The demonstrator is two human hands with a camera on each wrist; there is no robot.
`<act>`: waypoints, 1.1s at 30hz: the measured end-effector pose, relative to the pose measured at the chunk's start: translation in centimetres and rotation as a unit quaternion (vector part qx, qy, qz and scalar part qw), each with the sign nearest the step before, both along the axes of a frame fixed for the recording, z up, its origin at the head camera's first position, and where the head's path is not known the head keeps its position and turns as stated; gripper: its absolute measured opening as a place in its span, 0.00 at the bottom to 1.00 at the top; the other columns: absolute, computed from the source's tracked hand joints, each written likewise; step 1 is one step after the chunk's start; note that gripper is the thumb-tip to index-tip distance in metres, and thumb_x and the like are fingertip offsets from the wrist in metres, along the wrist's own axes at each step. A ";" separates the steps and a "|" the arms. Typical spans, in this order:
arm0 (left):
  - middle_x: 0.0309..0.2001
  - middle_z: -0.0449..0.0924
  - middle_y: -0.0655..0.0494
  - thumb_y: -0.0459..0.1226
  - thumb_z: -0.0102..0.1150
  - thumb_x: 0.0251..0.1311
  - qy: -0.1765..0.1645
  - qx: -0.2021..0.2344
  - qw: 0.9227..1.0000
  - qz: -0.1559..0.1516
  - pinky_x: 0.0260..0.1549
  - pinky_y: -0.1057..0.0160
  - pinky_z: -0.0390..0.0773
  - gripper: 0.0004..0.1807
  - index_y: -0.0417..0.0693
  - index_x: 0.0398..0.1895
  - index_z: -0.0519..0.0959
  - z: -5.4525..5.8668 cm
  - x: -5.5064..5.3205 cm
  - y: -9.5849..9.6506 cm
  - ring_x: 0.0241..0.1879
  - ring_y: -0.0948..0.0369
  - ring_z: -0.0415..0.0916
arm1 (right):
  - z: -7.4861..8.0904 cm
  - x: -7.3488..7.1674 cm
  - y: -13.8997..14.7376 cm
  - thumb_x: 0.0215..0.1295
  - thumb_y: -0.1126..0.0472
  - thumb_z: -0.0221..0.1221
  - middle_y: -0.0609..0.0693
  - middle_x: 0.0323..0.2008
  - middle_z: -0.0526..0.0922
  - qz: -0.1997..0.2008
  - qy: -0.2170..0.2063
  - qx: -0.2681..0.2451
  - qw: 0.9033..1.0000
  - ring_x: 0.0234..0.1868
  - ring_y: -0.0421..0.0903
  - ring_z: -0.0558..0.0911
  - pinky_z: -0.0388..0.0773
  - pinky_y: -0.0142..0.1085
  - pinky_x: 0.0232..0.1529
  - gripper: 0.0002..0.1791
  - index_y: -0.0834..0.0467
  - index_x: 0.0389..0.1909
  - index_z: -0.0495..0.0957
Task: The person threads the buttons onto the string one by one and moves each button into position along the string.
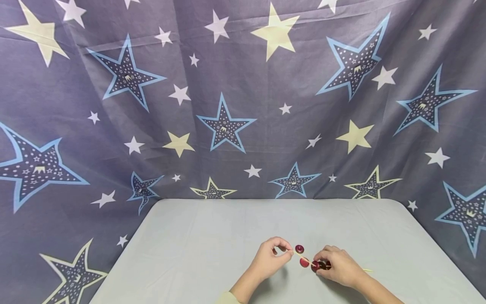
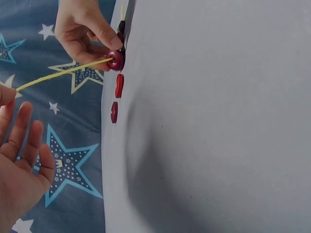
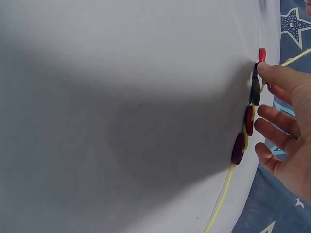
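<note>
My left hand (image 1: 268,258) pinches one end of a yellow string (image 2: 63,74) between thumb and forefinger, its other fingers loosely spread. From there the string runs taut to a dark red button (image 2: 115,61), passing through its hole. That button is pinched by my right hand (image 1: 339,266). Behind it in the right wrist view, a black button (image 3: 256,92), a red one (image 3: 250,120) and a maroon one (image 3: 237,149) sit in a row along the string. Between my hands lie two loose buttons, one red (image 1: 304,262) and one dark red (image 1: 299,249).
A pale cloth-covered table (image 1: 212,236) lies under both hands. The string's tail (image 3: 221,196) stretches across it past the maroon button. Behind the table hangs a dark curtain (image 1: 243,84) patterned with stars.
</note>
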State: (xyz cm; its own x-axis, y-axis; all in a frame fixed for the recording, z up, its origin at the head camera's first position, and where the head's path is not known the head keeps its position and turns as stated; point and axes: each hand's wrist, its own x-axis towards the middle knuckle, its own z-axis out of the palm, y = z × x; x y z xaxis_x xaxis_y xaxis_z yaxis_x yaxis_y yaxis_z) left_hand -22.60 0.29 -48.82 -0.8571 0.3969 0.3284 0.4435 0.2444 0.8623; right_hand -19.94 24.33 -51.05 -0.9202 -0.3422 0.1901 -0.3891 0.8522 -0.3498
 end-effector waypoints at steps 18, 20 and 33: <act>0.31 0.82 0.62 0.39 0.62 0.51 0.003 -0.009 1.000 -0.001 0.33 0.70 0.70 0.02 0.53 0.28 0.81 -0.2 -0.2 -0.4 0.36 0.67 0.74 | 0.1 -0.1 -0.2 0.44 0.50 0.70 0.37 0.34 0.76 0.018 -0.029 0.004 0.999 0.36 0.36 0.74 0.69 0.36 0.35 0.13 0.45 0.33 0.81; 0.31 0.82 0.61 0.39 0.62 0.51 0.002 -0.009 1.000 -0.003 0.33 0.71 0.70 0.02 0.53 0.28 0.81 -0.2 -0.3 -0.4 0.36 0.68 0.74 | 0.0 0.0 -0.2 0.43 0.50 0.70 0.37 0.34 0.76 0.022 -0.027 0.006 0.999 0.36 0.37 0.74 0.69 0.36 0.35 0.14 0.45 0.33 0.81; 0.31 0.82 0.58 0.39 0.63 0.52 0.005 -0.012 1.000 -0.018 0.32 0.72 0.69 0.03 0.51 0.28 0.81 -0.5 -0.3 -0.3 0.34 0.69 0.73 | 0.3 -0.4 0.0 0.47 0.52 0.69 0.42 0.35 0.79 0.065 -0.026 -0.081 0.994 0.35 0.39 0.75 0.71 0.33 0.34 0.14 0.50 0.35 0.81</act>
